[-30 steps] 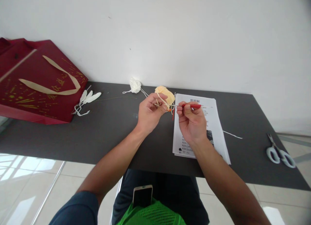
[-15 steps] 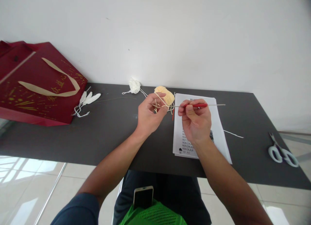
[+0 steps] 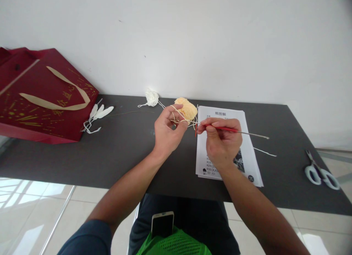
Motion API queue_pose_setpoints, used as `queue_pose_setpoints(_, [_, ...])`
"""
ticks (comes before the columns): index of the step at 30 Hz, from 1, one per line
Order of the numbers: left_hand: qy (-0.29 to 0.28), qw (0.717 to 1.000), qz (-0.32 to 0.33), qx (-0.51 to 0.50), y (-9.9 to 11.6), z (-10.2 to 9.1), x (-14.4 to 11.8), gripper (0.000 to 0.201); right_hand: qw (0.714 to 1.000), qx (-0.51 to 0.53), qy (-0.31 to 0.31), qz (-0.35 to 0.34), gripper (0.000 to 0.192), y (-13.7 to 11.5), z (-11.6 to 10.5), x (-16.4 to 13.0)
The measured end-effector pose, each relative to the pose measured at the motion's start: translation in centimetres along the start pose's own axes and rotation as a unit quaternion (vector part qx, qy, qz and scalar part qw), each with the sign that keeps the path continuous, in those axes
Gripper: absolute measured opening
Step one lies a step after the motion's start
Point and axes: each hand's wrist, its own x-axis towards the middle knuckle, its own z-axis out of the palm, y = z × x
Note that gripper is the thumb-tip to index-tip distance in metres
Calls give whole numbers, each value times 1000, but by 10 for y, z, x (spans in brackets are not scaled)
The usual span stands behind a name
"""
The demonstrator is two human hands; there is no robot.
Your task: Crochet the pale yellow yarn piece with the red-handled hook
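My right hand (image 3: 223, 139) pinches a crochet hook by its red handle (image 3: 227, 129), its metal shaft sticking out past the fingers to the right. The hook's other end points left toward my left hand (image 3: 168, 130). Cream yarn (image 3: 179, 112) runs over the fingers of my left hand, whose thumb and index finger are closed on it near the hook's left tip. Just behind that hand sits a cream yarn ball (image 3: 187, 109), partly covered by the fingers. Any stitches at the fingertips are too small to make out.
Printed sheets (image 3: 205, 137) lie under my right hand. Scissors (image 3: 320, 172) are at the table's right end. A white yarn ball (image 3: 152, 97), white crocheted pieces (image 3: 100, 112) and a red gift bag (image 3: 49, 101) are to the left. A phone (image 3: 162, 225) rests on my lap.
The hook has tilted, its right end swinging down and toward the right. My right hand has turned and shifted slightly, while my left hand has moved a little left.
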Motion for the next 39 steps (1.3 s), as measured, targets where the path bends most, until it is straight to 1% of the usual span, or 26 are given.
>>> queue_pose_setpoints(5, [8,1000,-6,4,2,0,-1,46,995,-69,-22,-70,15,-1,1,-5])
queue_pose_setpoints(8, [22,1000,-6,1,3,2,-1,48,988,-96,-49,-114,22,2,-2,-6])
queue_pose_setpoints(13, [56,998,-4,11,3,5,-1,52,964,-161,-99,-189,28,5,-6,-6])
queue_pose_setpoints(15, [67,997,-14,20,4,6,-1,54,955,-186,-110,-204,31,6,-7,-7])
queue_pose_setpoints(18, [79,996,-26,22,4,7,-1,56,955,-198,-93,-199,35,8,-6,-10])
queue_pose_setpoints(21, [80,996,-24,6,4,7,-2,61,968,-173,-55,-174,33,9,-4,-11])
queue_pose_setpoints(25, [80,996,-28,-22,4,7,-2,66,992,-83,-32,-84,24,7,2,-10])
queue_pose_setpoints(27, [83,996,-29,-29,5,8,-2,66,996,-75,-20,-48,20,5,3,-10])
queue_pose_setpoints(28, [86,995,-28,-30,5,9,-2,66,995,-91,-18,-44,20,4,3,-10])
queue_pose_setpoints(30, [91,995,-24,-29,5,9,-3,65,986,-145,-28,-72,23,3,2,-12])
queue_pose_setpoints(32, [96,995,-20,-37,3,9,-2,65,970,-201,-55,-127,28,4,0,-14])
queue_pose_setpoints(34, [97,993,-22,-62,0,7,0,65,953,-235,-80,-172,36,6,-2,-15])
queue_pose_setpoints(36, [91,990,-37,-103,-1,5,2,64,947,-246,-93,-183,43,7,-4,-16])
queue_pose_setpoints(39, [72,979,-75,-176,1,4,6,62,956,-230,-98,-156,45,9,-5,-16])
